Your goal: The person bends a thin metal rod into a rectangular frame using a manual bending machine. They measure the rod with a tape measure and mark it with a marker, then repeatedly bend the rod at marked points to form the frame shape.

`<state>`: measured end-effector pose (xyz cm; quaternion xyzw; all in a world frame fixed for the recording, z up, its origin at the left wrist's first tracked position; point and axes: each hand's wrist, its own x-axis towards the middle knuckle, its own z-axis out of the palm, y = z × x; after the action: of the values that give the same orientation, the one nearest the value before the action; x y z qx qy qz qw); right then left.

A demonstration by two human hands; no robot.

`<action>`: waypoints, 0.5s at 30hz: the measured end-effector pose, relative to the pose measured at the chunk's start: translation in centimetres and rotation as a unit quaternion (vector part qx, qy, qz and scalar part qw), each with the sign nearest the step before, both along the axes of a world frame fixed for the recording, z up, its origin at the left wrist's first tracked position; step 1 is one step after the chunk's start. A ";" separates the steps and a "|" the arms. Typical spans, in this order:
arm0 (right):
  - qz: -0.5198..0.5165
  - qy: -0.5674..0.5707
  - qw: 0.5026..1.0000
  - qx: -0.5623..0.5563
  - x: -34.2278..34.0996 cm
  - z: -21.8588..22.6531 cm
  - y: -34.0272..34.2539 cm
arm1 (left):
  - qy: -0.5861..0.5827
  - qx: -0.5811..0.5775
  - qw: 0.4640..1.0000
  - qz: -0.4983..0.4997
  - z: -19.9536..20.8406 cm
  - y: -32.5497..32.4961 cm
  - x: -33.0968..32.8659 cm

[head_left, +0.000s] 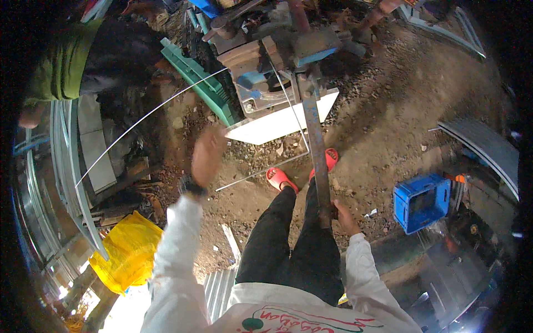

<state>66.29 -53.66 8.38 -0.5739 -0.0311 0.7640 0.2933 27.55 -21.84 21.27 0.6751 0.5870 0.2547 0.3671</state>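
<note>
My right hand (345, 217) is closed at the near end of a long, rusty flat metal bar (316, 144), its fingers partly hidden by the bar. The bar reaches from a blue-and-grey metal machine (261, 83) down over my right leg. My left hand (209, 157) is raised to the left of it and smeared by motion, so its fingers do not show clearly. Around the machine runs a thin metal rod (307, 149) with a sharp corner near my feet. Its far stretch curves away to the left. A white panel (277, 126) lies just below the machine.
A green ridged piece (202, 83) leans left of the machine. Metal profiles (75, 166) and a yellow sack (125, 250) lie at the left, below a person in a green garment (58, 66). To the right stands a blue crate (421, 202) on the dirt floor.
</note>
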 end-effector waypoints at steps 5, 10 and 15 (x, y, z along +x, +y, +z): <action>-0.019 0.058 0.998 0.004 -1.7 3.2 2.8 | 0.128 -0.116 0.985 -0.010 0.6 -9.2 3.7; -0.071 0.045 0.996 -0.030 -3.8 3.1 2.5 | 0.162 -0.085 0.983 0.011 -3.9 -8.7 3.7; -0.074 0.026 0.997 -0.017 -4.7 5.3 3.6 | 0.045 -0.064 0.995 0.066 -8.8 -8.3 3.2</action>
<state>61.57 -50.10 13.70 -0.5590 0.0317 0.7556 0.3400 30.77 -30.13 12.45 0.6210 0.6613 0.2090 0.3651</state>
